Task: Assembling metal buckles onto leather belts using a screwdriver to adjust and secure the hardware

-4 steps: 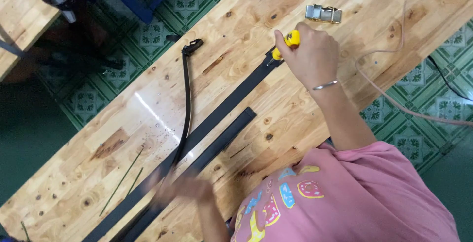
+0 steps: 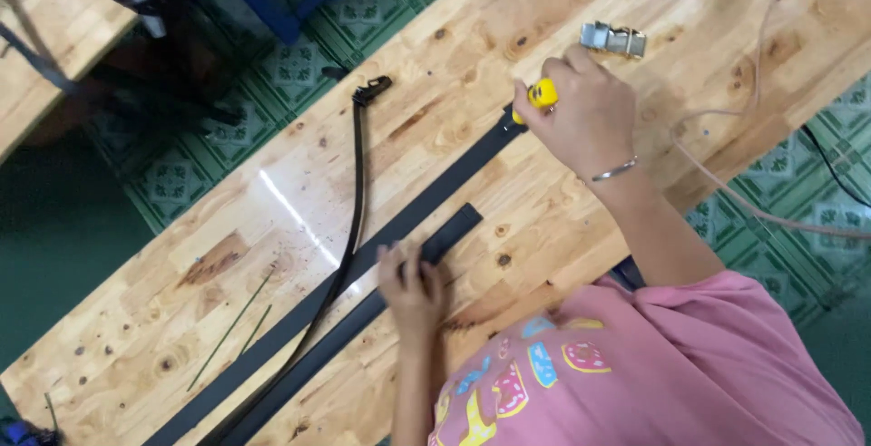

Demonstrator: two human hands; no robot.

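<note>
Pale knotty pine makes up the workbench point(image 2: 635, 201), and across it two long black straps run on one slanted axis, from the near-left corner up toward the far right. The longer strap point(image 2: 426, 201) ends under the right hand point(image 2: 590, 115); the shorter strap point(image 2: 435, 242) ends just beyond the left hand point(image 2: 413, 287), so each hand is nearer its own strap. The left hand lies fairly flat — fingers spread, pressing the shorter strap down. The right hand is closed round a small yellow-handled tool point(image 2: 542, 95) at the longer strap's end — a metal buckle point(image 2: 613, 39) sits just beyond it.
</note>
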